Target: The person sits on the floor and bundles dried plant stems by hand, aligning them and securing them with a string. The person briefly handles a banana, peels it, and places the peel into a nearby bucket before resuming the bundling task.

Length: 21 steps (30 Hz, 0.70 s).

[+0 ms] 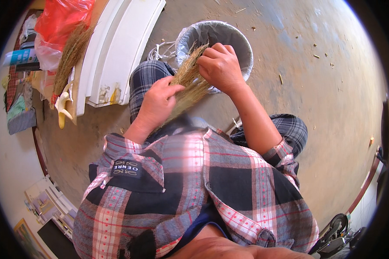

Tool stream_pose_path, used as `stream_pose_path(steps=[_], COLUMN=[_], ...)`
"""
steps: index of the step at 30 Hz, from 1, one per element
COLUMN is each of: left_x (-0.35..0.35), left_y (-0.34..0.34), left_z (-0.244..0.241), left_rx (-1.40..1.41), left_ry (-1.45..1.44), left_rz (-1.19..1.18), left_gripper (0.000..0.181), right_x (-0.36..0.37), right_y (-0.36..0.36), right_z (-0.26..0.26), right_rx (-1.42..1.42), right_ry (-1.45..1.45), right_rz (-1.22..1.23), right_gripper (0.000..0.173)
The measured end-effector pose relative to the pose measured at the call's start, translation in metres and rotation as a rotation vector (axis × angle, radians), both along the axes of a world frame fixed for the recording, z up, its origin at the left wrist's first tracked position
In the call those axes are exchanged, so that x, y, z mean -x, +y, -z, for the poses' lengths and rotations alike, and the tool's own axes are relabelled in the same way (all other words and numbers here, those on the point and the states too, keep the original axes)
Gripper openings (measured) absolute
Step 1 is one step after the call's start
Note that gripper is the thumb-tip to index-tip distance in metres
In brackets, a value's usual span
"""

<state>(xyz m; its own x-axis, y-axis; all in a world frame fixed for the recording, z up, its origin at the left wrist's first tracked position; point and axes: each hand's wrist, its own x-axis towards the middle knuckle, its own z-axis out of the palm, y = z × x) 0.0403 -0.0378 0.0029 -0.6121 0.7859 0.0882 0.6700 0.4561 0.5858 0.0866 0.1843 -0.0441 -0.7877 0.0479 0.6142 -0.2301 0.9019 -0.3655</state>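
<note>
A bundle of dry, straw-coloured seed-head stalks (189,73) slants from my lap up towards a lined waste bin. My left hand (160,102) holds the bundle at its left side, thumb across the stalks. Over the bin's near rim, my right hand (218,66) has its fingers curled at the upper right edge of the bundle; whether stalks are pinched in them is hidden. The round bin (248,48) has a thin whitish plastic liner folded over its rim. The lower ends of the stalks run out of sight near my shirt.
To the left, a white cabinet or table (123,42) stands beside another bundle of dry stalks (71,55), a red plastic bag (63,26), a banana peel (63,108) and a blue-capped spray can (21,57). Small stalk bits (281,79) lie on the concrete floor (327,97).
</note>
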Motion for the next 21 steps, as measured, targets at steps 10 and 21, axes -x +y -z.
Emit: stream_pose_path(steps=[10,21], left_x=[0.007,0.019], left_y=[-0.003,-0.008], left_z=[-0.007,-0.015], left_rx=[-0.032,-0.154], left_ry=[-0.125,-0.067], left_rz=[-0.176,-0.294], left_gripper=[0.03,0.03], right_x=[-0.001,-0.008], right_y=[0.027,-0.018], right_z=[0.003,-0.026], right_rx=[0.109,0.979], right_ry=[-0.054,-0.414], right_rz=[0.433,0.361], right_gripper=[0.01,0.055])
